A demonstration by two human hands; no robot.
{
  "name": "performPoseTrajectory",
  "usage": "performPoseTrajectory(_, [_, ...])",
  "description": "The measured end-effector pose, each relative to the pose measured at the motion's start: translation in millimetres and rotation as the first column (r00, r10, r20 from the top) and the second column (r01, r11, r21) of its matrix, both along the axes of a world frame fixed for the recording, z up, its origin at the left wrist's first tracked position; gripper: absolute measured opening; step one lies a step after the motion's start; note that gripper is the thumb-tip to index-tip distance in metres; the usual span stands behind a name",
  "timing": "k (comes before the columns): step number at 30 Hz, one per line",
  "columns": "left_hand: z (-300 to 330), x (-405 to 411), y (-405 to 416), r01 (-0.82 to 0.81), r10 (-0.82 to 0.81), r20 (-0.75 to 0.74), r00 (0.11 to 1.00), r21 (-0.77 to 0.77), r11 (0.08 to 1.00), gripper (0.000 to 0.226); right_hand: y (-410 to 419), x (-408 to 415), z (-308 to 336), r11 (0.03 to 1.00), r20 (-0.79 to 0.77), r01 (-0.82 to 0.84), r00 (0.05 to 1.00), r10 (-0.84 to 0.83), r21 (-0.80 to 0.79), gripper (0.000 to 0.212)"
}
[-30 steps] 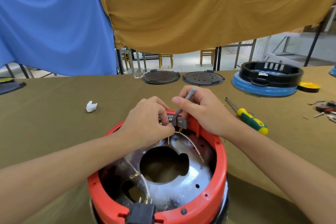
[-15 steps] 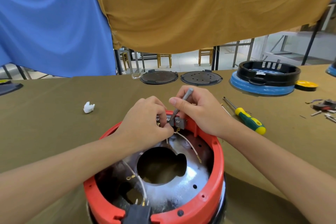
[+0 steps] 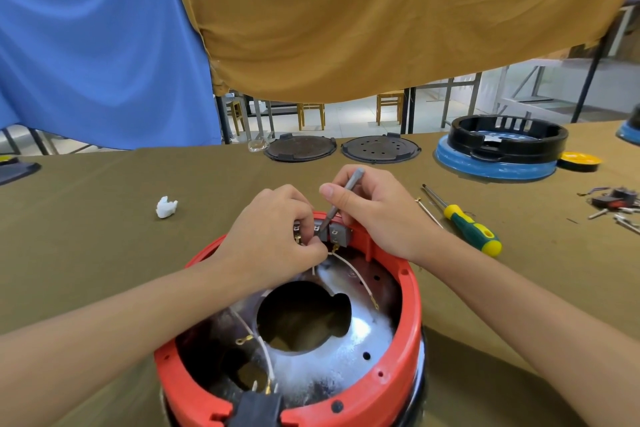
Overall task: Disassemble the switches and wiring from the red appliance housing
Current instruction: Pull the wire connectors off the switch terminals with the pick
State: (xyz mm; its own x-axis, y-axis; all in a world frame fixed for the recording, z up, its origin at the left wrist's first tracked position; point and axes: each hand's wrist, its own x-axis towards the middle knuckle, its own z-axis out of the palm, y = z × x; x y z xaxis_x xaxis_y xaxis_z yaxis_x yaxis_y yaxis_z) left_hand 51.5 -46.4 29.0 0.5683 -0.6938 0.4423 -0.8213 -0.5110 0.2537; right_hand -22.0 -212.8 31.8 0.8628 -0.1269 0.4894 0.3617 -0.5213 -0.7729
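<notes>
The red housing (image 3: 398, 374) sits at the near edge of the olive-covered table (image 3: 104, 253), its open side facing up and its near rim cut off by the bottom of the view. Bare cloth lies to its left and right; on the left only a small white scrap (image 3: 166, 207) lies well apart.

Both hands meet at the far rim. The left hand (image 3: 273, 236) curls its fingers round the grey switches (image 3: 337, 234) mounted there, pinching at the terminals. The right hand (image 3: 374, 215) grips a thin grey tool (image 3: 341, 198), held like a pen; its long axis runs from upper right down to lower left, the tip pressed against the switches.

White wires (image 3: 356, 276) trail from the switches down across the shiny metal floor inside, and a black socket (image 3: 256, 407) sits at the near rim.

Just right of the right wrist lies a green-and-yellow screwdriver (image 3: 467, 229), its shaft pointing away and left. Farther back stand 2 dark round plates (image 3: 300, 148) and a black ring on a blue base (image 3: 498, 163).
</notes>
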Motion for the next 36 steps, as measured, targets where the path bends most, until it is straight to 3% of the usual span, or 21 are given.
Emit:
performPoseTrajectory(21, [5.0,-3.9,2.6,0.023,-0.023,-0.017,1.0,0.018,1.0,0.021,-2.7,4.3,-2.4,0.988,-0.099,-0.005,0.995,0.02,0.153,0.029])
performPoseTrajectory(29, [6.7,-3.3,3.3,0.024,-0.023,-0.044,0.999,0.036,0.999,0.019,-1.4,2.0,-1.5,0.991,-0.088,-0.012,0.996,0.023,0.133,0.029])
performPoseTrajectory(32, [10.1,-1.6,4.9,0.05,-0.045,-0.101,0.994,0.048,0.998,0.016,-0.9,0.1,-0.7,0.986,-0.097,-0.001,0.995,0.017,0.165,0.031])
performPoseTrajectory(36, [18.9,4.9,11.2,0.093,-0.102,-0.331,0.938,-0.044,0.995,0.015,1.1,-0.5,-1.8,0.955,-0.032,0.022,0.999,-0.013,0.295,0.033])
